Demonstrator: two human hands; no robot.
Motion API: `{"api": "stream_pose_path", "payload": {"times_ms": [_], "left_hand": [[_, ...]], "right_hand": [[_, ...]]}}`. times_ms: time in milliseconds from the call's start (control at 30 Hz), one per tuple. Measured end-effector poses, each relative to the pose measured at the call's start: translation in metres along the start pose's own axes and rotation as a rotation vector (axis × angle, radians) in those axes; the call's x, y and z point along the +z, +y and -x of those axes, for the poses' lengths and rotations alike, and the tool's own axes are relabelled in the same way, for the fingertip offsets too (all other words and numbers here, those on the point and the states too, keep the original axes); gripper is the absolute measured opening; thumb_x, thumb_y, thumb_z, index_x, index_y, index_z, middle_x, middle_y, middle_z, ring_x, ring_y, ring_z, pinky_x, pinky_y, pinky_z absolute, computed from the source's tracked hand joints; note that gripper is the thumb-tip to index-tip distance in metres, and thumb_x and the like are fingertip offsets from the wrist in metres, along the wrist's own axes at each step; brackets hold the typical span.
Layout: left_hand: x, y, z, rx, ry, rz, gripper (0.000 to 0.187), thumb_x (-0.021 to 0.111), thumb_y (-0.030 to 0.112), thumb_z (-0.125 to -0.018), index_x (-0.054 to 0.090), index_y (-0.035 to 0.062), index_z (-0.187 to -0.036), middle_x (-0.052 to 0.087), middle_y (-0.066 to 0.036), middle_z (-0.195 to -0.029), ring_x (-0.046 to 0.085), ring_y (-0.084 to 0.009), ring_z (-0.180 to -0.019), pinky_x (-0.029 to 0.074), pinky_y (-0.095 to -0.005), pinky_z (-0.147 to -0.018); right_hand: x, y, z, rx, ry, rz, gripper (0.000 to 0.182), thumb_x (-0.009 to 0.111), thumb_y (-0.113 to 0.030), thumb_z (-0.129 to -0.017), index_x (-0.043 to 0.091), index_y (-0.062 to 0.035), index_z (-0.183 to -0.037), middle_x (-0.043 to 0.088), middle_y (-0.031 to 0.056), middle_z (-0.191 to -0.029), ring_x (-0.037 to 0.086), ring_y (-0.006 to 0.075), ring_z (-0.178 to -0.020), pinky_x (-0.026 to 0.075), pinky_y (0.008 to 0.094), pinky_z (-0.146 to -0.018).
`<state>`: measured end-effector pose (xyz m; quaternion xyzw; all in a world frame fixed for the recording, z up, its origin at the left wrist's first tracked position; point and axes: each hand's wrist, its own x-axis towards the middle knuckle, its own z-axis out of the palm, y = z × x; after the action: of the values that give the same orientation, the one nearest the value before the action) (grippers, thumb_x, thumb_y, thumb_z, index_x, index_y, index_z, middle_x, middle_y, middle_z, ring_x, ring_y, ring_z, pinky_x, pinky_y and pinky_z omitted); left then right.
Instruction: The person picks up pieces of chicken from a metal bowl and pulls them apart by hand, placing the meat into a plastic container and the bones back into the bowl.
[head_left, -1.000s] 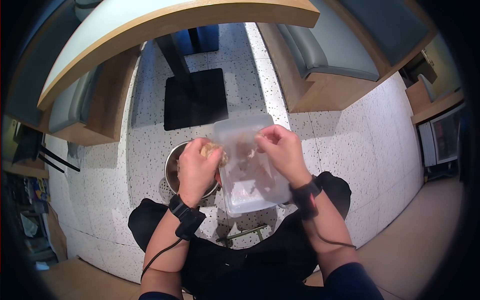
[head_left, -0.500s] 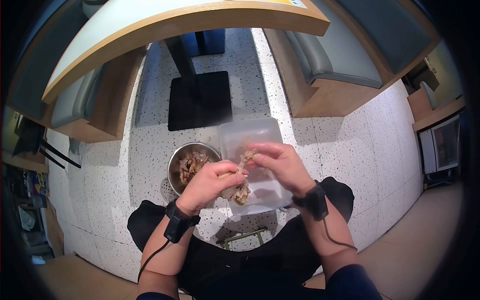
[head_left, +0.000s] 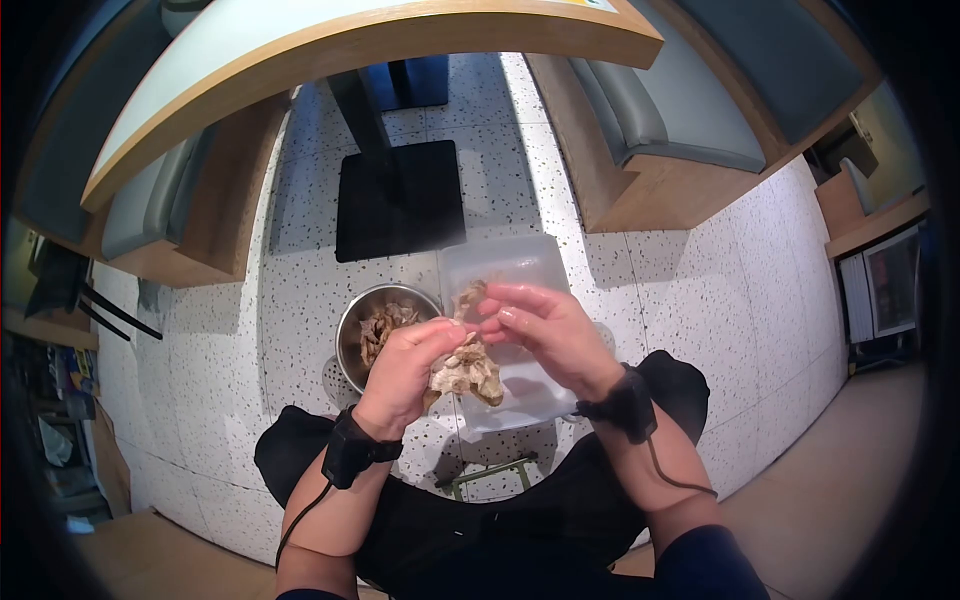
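My left hand (head_left: 405, 370) is closed around a pale brown, ragged piece of cooked meat on bone (head_left: 465, 372), held over the near left part of a clear plastic tub (head_left: 505, 258). A narrow end of the piece sticks up past my thumb. My right hand (head_left: 540, 330) is at that upper end, fingers apart and wet-looking, fingertips close against it; whether they touch is hard to tell. Left of the tub stands a steel bowl (head_left: 346, 345) with brown meat and bone scraps (head_left: 385, 328) in it. My left hand hides part of the bowl.
A wood-edged table (head_left: 400, 40) overhangs at the front, its black base plate (head_left: 400, 205) on the speckled floor. Padded benches stand at left (head_left: 150, 215) and right (head_left: 690, 130). A green-framed item (head_left: 488, 478) lies between my knees.
The piece has turned in my left hand, its upper end shifting left and more of its broad lower part showing. My right hand's pinch on that end has loosened, the fingers spreading.
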<state>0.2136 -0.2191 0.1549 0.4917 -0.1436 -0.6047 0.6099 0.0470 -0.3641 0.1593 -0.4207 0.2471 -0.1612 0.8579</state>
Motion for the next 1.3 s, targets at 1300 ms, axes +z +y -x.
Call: {"api": "stream_pose_path", "payload": {"times_ms": [1300], "left_hand": [[0.004,-0.01,0.003,-0.05,-0.091,0.003,0.025,0.061,0.016,-0.103,0.074,-0.0033,-0.113,0.07,-0.005,-0.109,0.067,-0.0131,-0.099,0.053,-0.0282,-0.091]], "right_hand": [[-0.01,0.008,-0.002,0.048,0.125,0.21,0.019,0.07,-0.011,-0.097,0.069,0.0043,-0.109,0.071,0.0079,-0.095,0.068,0.0129,-0.08,0.058,0.0286,-0.078]]}}
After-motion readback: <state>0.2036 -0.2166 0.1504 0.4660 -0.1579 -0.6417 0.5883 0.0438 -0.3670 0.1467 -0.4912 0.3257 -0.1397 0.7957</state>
